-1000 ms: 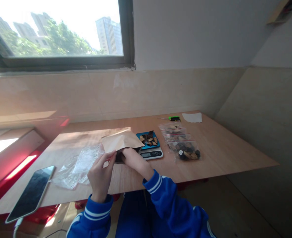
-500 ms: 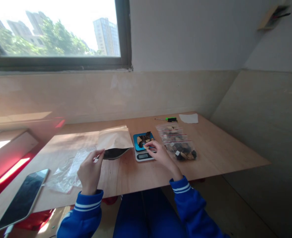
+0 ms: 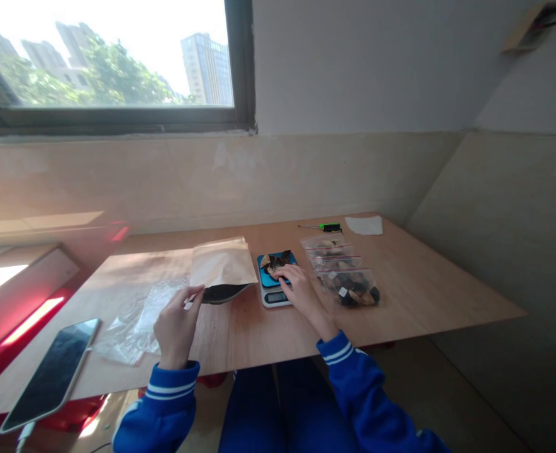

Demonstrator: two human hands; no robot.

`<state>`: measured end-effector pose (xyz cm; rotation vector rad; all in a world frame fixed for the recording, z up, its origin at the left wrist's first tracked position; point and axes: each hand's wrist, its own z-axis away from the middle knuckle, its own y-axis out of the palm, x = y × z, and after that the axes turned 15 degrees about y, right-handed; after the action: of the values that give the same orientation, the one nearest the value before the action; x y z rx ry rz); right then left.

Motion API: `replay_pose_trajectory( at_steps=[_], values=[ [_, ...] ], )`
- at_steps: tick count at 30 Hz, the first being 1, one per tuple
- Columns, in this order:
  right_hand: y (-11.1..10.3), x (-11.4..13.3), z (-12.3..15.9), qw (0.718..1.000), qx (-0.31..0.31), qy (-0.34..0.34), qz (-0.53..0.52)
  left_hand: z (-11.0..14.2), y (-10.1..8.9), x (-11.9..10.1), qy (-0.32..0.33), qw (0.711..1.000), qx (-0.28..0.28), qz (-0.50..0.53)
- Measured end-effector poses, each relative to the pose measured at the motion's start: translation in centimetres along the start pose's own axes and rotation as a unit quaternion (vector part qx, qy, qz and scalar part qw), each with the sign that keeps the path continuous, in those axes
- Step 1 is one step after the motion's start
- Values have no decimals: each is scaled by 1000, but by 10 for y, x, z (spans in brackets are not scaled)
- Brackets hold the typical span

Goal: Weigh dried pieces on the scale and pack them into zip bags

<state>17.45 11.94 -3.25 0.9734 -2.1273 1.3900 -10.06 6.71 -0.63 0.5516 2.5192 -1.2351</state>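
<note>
A brown paper pouch [image 3: 222,266] lies on the wooden table [image 3: 424,283] with its dark mouth facing me. My left hand [image 3: 178,327] pinches the pouch's open edge at the lower left. To its right stands a small digital scale [image 3: 273,296] with a blue plate carrying dark and tan dried pieces [image 3: 274,259]. My right hand [image 3: 297,284] rests over the plate's near right side, fingers curled down on the pieces. Whether it grips one is hidden.
Three clear zip bags [image 3: 346,272] with dried pieces lie in a row right of the scale. Empty clear plastic bags [image 3: 141,314] sit left of the pouch. A phone [image 3: 51,374] lies at the table's left front. A green-handled tool [image 3: 328,226] and white paper [image 3: 363,224] are at the back.
My right hand came out of the pouch and moved right to the scale plate, where it now sits on the pieces. The pouch was lowered onto the table; my left hand keeps its edge.
</note>
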Motion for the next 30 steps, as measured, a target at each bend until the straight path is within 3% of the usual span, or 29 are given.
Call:
replay_pose_trajectory(
  at_steps=[5,8,10,14,18,26,30],
  values=[
    [-28,15,37,997,-42,46,-52,4,5,11,50,996,67,-12],
    [-42,11,54,993,-63,77,-67,5,8,29,104,982,145,60],
    [-50,4,62,990,-77,94,-76,4,9,46,121,977,147,93],
    [-64,-10,74,984,-93,125,-89,6,14,84,69,994,75,39],
    [-69,-15,78,980,-97,143,-93,15,22,112,8,991,128,-23],
    [-60,-5,77,986,-3,140,-94,17,12,110,-20,981,170,-92],
    [-48,1,78,987,35,132,-83,14,7,105,-45,981,150,-118]
  ],
)
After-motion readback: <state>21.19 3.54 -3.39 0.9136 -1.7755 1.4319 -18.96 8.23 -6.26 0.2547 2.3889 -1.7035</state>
